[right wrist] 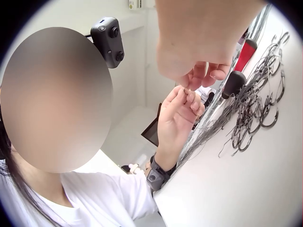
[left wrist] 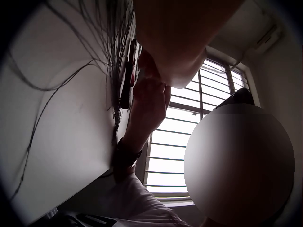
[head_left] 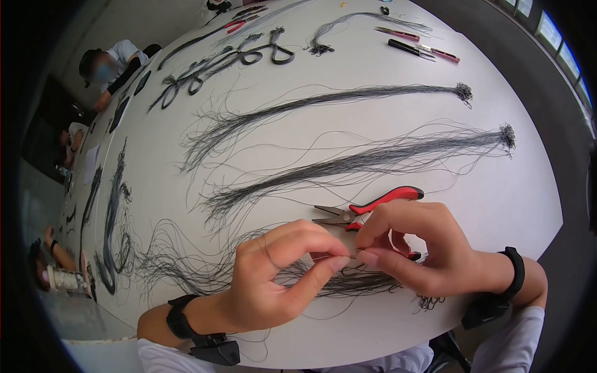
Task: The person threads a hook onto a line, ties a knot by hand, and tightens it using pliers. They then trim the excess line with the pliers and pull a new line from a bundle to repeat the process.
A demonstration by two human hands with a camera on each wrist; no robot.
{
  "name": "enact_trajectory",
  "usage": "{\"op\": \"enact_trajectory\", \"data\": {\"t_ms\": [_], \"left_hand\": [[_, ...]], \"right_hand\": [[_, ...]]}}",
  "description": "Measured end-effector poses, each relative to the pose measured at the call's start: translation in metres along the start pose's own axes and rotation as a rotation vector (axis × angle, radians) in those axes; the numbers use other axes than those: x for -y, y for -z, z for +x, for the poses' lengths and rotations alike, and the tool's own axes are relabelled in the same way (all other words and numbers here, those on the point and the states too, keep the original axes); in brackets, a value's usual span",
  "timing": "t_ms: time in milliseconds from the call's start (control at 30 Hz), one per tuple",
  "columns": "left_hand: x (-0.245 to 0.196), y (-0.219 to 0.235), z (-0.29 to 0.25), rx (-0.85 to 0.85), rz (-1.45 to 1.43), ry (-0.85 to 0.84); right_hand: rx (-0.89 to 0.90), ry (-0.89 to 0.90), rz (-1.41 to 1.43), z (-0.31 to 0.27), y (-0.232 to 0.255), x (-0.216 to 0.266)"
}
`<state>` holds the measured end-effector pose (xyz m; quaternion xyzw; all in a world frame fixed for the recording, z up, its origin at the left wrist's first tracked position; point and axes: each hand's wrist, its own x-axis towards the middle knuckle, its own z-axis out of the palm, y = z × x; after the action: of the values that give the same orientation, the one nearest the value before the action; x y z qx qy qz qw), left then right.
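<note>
In the head view, the thumb and forefinger of my left hand (head_left: 273, 280) pinch a thin dark fishing line (head_left: 352, 256). My right hand (head_left: 429, 245) pinches it a short way to the right, the fingertips of both hands nearly meeting. A fine strand crosses the left forefinger. What else sits within the fingertips is hidden. Just behind the right hand lie pliers (head_left: 385, 198) with red and black handles, jaws pointing left. Under both hands runs a bundle of dark lines (head_left: 348, 287); the right wrist view shows fish hooks (right wrist: 255, 113) at its end.
Two long line bundles (head_left: 373, 158) with clumped hook ends stretch across the white table (head_left: 516, 205). Farther back are coiled bundles (head_left: 249, 57) and several small hand tools (head_left: 423, 51). Another person (head_left: 115, 65) sits at the far left. A spool (head_left: 65, 280) stands at the left edge.
</note>
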<state>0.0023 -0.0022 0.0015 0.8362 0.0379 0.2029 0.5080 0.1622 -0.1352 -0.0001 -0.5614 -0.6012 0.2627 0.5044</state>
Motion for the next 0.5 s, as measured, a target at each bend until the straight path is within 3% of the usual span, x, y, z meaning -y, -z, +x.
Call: {"op": "enact_trajectory", "data": {"t_ms": [33, 167, 500], "left_hand": [[0.0, -0.0004, 0.0001, -0.006, -0.011, 0.003], [0.0, -0.0011, -0.0014, -0.022, -0.075, 0.055], [0.0055, -0.0021, -0.0021, -0.06, -0.02, -0.037]], "right_hand": [[0.027, -0.083, 0.058, -0.0003, 0.0006, 0.0008], [0.03, -0.12, 0.121, -0.0005, 0.0009, -0.0011], [0.092, -0.281, 0.277, -0.0007, 0.0024, -0.0015]]}}
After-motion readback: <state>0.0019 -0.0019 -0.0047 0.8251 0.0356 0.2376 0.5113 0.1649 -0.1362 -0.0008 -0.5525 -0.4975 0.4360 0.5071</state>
